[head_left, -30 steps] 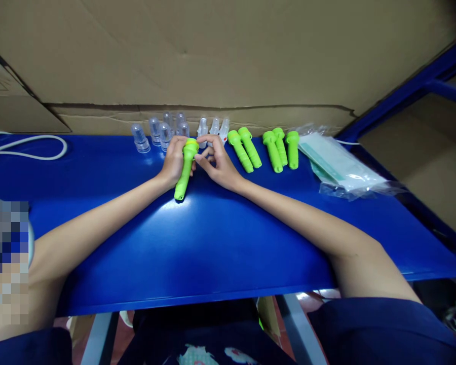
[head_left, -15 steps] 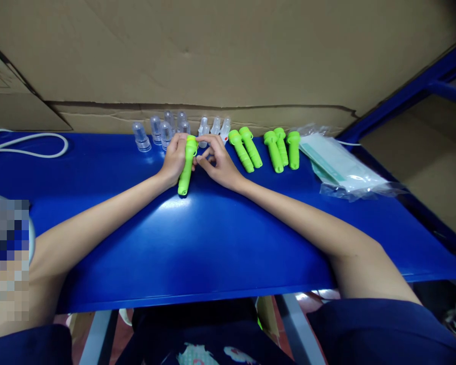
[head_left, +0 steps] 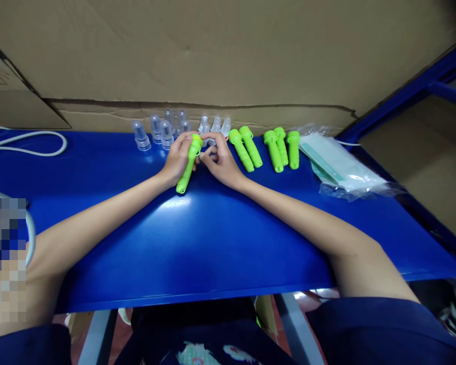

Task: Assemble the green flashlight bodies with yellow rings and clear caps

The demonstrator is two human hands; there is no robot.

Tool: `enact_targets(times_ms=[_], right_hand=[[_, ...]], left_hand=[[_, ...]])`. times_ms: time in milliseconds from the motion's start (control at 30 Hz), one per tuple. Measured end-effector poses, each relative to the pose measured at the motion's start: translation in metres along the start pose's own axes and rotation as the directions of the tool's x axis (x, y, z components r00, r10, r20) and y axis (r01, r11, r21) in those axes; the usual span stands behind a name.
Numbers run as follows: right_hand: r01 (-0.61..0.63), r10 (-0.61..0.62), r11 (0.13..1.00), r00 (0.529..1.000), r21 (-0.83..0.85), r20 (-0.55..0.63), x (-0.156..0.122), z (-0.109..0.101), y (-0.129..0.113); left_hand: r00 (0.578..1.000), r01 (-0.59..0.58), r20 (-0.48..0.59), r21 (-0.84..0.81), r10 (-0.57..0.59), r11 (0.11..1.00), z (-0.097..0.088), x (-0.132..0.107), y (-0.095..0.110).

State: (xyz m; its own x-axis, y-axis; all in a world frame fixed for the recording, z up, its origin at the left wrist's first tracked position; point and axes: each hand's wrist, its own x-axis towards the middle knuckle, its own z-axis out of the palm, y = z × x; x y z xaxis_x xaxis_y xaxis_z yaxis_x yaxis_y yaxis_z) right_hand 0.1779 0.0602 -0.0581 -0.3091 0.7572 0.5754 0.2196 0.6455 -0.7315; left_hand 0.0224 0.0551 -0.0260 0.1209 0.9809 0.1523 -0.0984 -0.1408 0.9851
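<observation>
My left hand (head_left: 177, 161) is closed around a bright green flashlight (head_left: 187, 170), a ribbed plastic tube held tilted over the table, its wider head up and away from me. My right hand (head_left: 221, 161) has its fingers curled at the flashlight's head, the index finger on the rim and the thumb by a small loop at the side. What the right fingertips grip is partly hidden. Just behind the hands stand several clear plastic caps (head_left: 166, 135). Beside them are small clear-topped white pieces (head_left: 216, 126), partly covered by my right hand.
Several more green flashlights (head_left: 274, 151) lie to the right on the blue table (head_left: 197, 243). Past them is a clear plastic bag (head_left: 349, 167) with flat white and green contents. A white cable (head_left: 41, 153) loops at the left. Cardboard (head_left: 197, 56) walls the back.
The flashlight's head has shifted slightly to the right, so it tilts a little more. My right hand has moved slightly right with it, fingers still at the head.
</observation>
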Motion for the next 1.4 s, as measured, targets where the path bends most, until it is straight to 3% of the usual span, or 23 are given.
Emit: enact_targets(times_ms=[300, 567, 900, 1100, 1400], right_hand=[[0.015, -0.015, 1.000, 0.999, -0.010, -0.030, 0.000, -0.001, 0.000], [-0.063, 0.063, 0.998, 0.998, 0.002, -0.030, 0.001, -0.002, -0.006], [-0.006, 0.008, 0.998, 0.999, 0.057, -0.039, 0.001, -0.001, -0.004], [-0.038, 0.039, 0.999, 0.999, 0.023, -0.030, 0.001, -0.001, -0.003], [-0.076, 0.081, 0.991, 0.996, 0.114, -0.043, 0.004, -0.001, 0.005]], left_hand=[[1.000, 0.028, -0.001, -0.005, -0.028, 1.000, 0.003, -0.004, 0.005], [0.997, 0.071, -0.008, -0.009, -0.071, 0.997, 0.005, -0.007, 0.009], [0.996, 0.090, 0.000, -0.013, -0.090, 0.996, 0.005, -0.009, 0.010], [0.996, 0.087, -0.004, -0.033, -0.087, 0.996, 0.006, -0.008, 0.010], [0.993, 0.111, 0.029, -0.002, -0.111, 0.994, 0.004, -0.008, 0.009]])
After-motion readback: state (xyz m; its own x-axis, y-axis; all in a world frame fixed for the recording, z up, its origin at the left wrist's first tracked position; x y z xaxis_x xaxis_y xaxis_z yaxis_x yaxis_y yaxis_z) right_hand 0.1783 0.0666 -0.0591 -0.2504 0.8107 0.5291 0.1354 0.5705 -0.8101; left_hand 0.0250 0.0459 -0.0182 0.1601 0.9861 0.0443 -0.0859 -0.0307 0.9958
